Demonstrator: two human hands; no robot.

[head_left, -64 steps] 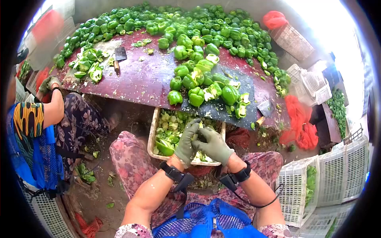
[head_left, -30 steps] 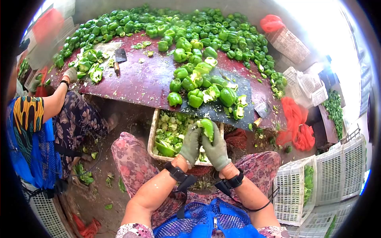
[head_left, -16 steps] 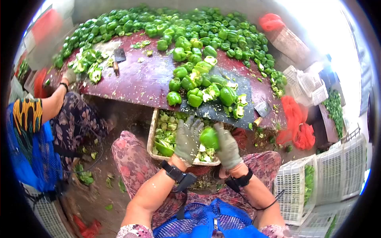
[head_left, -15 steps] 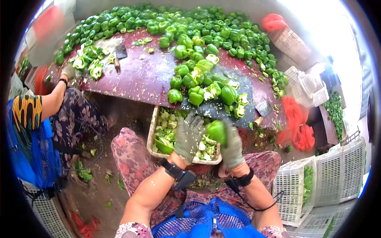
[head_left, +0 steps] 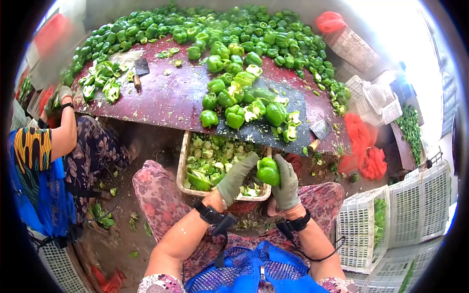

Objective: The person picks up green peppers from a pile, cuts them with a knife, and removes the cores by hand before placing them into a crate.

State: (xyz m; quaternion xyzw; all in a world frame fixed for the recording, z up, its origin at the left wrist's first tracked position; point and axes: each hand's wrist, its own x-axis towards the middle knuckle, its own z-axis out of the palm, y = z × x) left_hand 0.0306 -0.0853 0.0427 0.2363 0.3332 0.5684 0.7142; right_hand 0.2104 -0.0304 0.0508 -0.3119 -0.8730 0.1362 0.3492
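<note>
In the head view a whole green bell pepper [head_left: 268, 172] is up over the right side of a crate [head_left: 182, 171] of pepper scraps. My gloved right hand [head_left: 287, 184] grips the pepper from its right side. My gloved left hand [head_left: 237, 179] is cupped just left of it, fingers bent toward it and apart from the thumb. Whether its fingertips touch the pepper is hard to make out. Beyond the crate, whole and cut green peppers [head_left: 235, 117] lie on a dark board [head_left: 293, 105]. A cleaver [head_left: 321, 129] rests at the table's right front.
A large heap of green peppers [head_left: 273, 36] covers the back of the red table [head_left: 166, 95]. At left, a co-worker's gloved hand [head_left: 62, 94] is near cut peppers; another cleaver [head_left: 141, 67] lies there. Red net bags [head_left: 372, 163] and white crates [head_left: 359, 234] stand at right.
My left hand has turned from flat and spread to cupped, fingers bent toward the pepper. The pepper is a little lower in my right hand. The co-worker's hand has shifted left.
</note>
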